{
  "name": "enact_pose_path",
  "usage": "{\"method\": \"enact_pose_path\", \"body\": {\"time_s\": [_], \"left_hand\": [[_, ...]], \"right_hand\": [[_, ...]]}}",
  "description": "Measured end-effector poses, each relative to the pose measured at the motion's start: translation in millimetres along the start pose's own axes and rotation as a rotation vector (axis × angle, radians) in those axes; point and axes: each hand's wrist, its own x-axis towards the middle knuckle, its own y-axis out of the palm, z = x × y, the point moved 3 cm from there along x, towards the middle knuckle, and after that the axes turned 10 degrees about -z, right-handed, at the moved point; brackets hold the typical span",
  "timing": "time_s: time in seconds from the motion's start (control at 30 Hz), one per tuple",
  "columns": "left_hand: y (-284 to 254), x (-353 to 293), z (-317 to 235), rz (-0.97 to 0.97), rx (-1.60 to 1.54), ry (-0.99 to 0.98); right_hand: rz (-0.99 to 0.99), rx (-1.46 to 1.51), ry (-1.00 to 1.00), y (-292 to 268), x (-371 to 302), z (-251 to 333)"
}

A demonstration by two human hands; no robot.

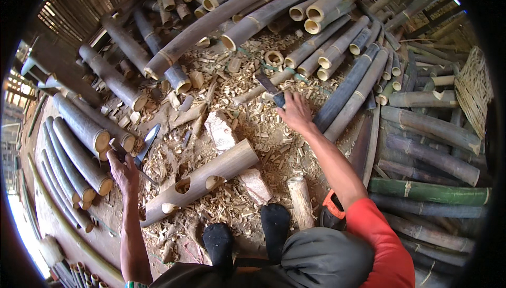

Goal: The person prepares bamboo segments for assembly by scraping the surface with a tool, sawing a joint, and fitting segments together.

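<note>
Bamboo section (197, 182) with cut holes is seen lying on the chip-strewn floor (263, 130), propped on two stones (220, 130) just ahead of the feet, presumably to keep it raised and steady. A broad-bladed knife (145, 145) is gripped by the left hand (124, 169) beside it. A dark-handled tool (271, 89) among the shavings is closed upon by the right hand (295, 111), reached well forward.

Chip-strewn floor (274, 145) — stacked bamboo poles (421, 130)
</note>
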Motion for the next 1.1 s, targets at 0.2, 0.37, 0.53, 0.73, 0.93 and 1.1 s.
{"method": "enact_pose_path", "body": {"time_s": [0.2,0.37,0.53,0.73,0.93,1.1], "left_hand": [[17,-15,-56,0.472,0.166,0.281],[-2,-41,-12,0.519,0.203,0.271],[-36,-81,-16,0.688,-0.234,0.044],[-58,-155,-53,0.575,0.287,0.191],[-47,-124,-51,0.785,0.264,0.1],[-53,-102,-57,1.19,-0.228,-0.14]], "right_hand": [[-0.047,0.416,0.209,-11,-29,0],[-0.382,0.987,0.495,-78,-141,-2],[-0.647,0.618,0.731,-49,-257,-101],[-0.321,0.305,0.9,-25,-277,-98],[-0.311,-0.082,0.539,-84,-237,-15],[0.023,0.487,0.084,-71,-228,93]]}}
